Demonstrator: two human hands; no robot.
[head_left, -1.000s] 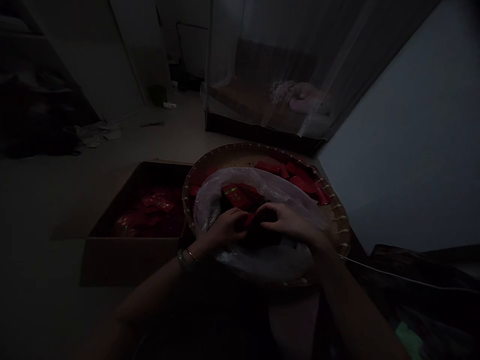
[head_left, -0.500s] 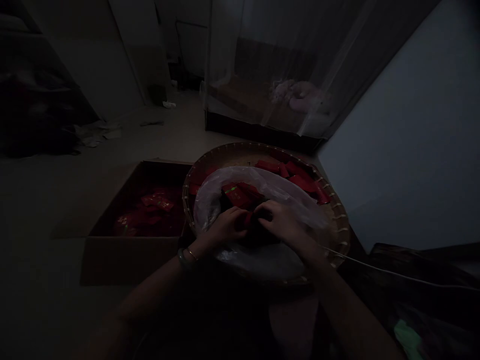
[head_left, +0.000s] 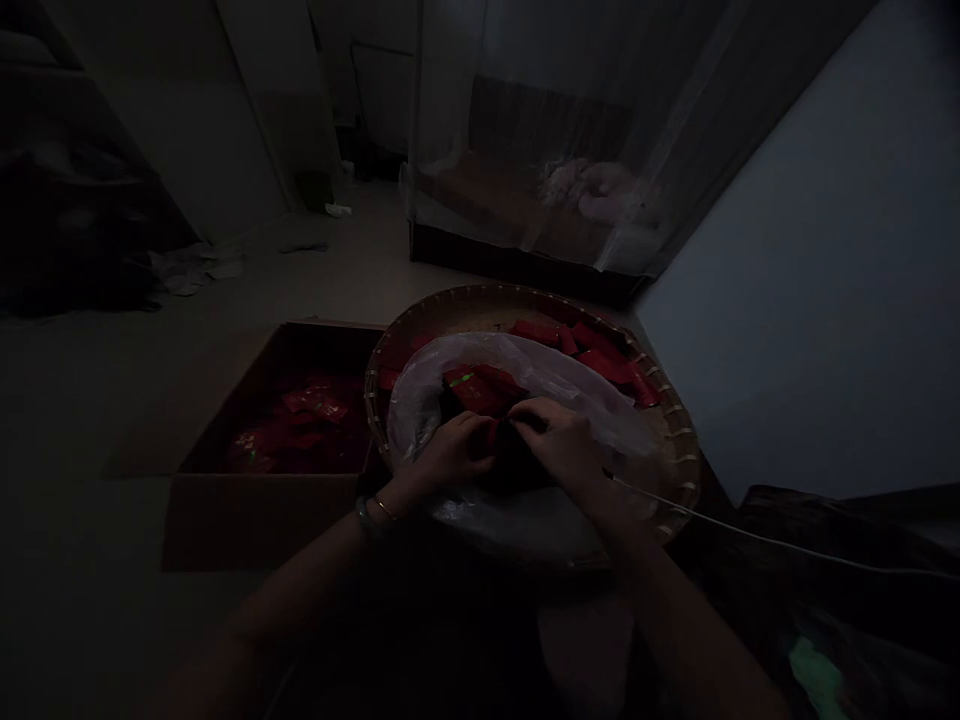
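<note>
In the dim light, my left hand (head_left: 454,450) is closed on a small red packet (head_left: 492,434), above a clear plastic bag (head_left: 510,520) spread open in a round woven bamboo tray (head_left: 681,440). Opposite it, my right hand (head_left: 556,440) pinches at the packet's right side; what lies between its fingertips is too dark to make out. Just beyond my hands, several red packets (head_left: 480,390) with printing rest inside the bag. More red packets (head_left: 600,360) lie along the tray's far right side.
Left of the tray stands an open cardboard box (head_left: 262,490) holding many red packets (head_left: 315,402). A white cord (head_left: 780,547) runs off to the right. Beyond the tray is a bed behind a sheer net (head_left: 600,120). A pale wall (head_left: 817,330) rises on the right.
My right hand's fingers have straightened and come together closer to the left fingertips, and its wrist has shifted slightly left. My left hand stays nearly where it was, holding the packet.
</note>
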